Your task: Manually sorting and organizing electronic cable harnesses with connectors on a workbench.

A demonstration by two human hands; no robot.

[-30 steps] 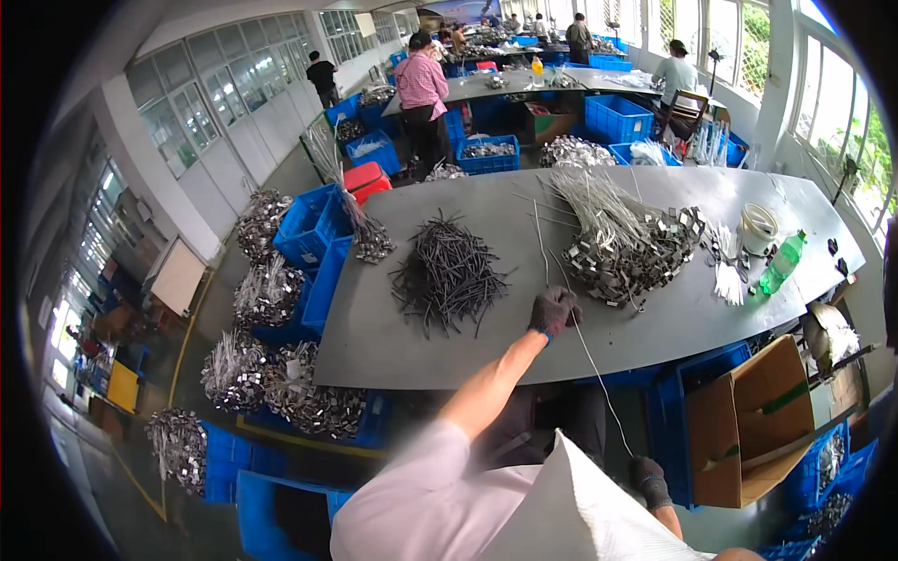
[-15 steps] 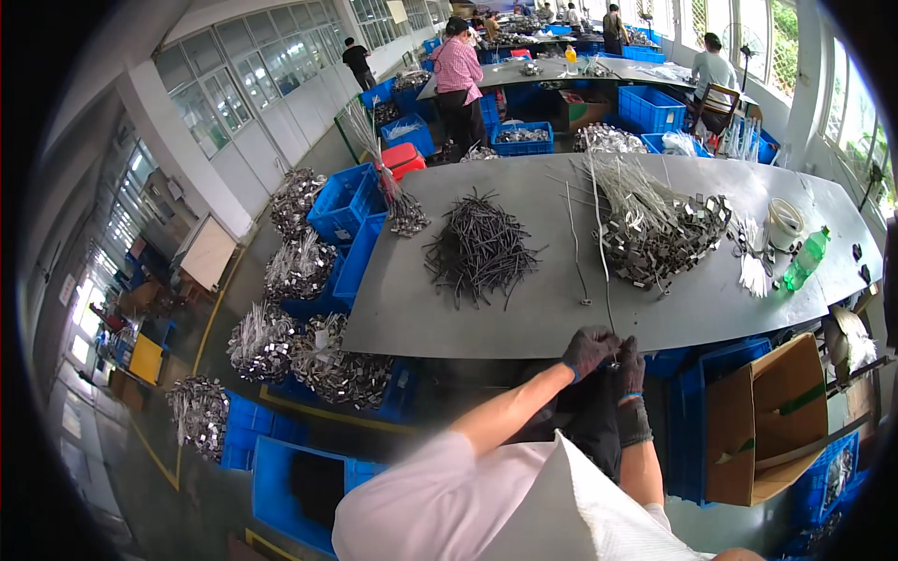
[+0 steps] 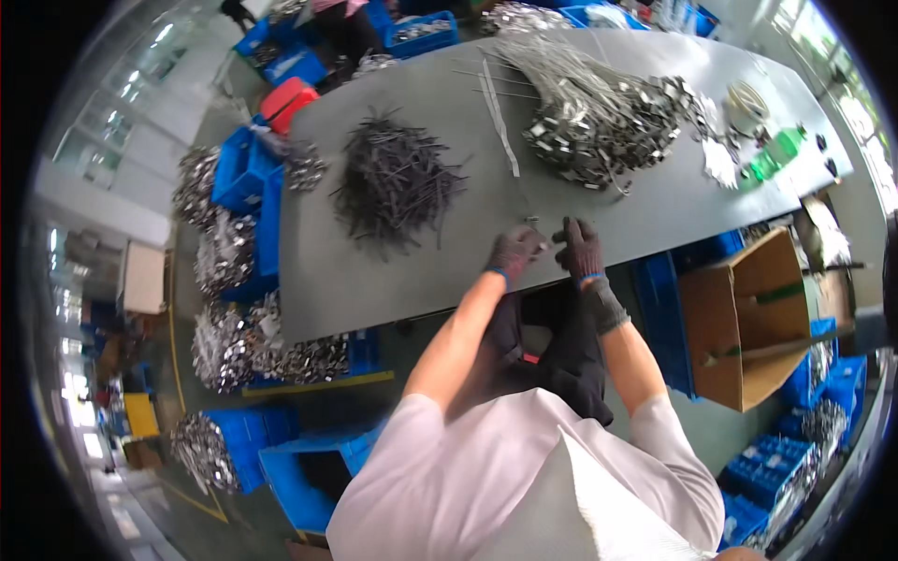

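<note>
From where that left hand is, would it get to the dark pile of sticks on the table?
Probably yes. The left hand sits at the table's near edge, and the bare grey top between it and the dark pile holds nothing in the way.

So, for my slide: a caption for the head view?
Gloved left hand and right hand meet at grey table edge.

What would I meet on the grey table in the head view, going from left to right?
Pile of dark thin rods → left hand → right hand → heap of metal clips on wires → green bottle.
</note>
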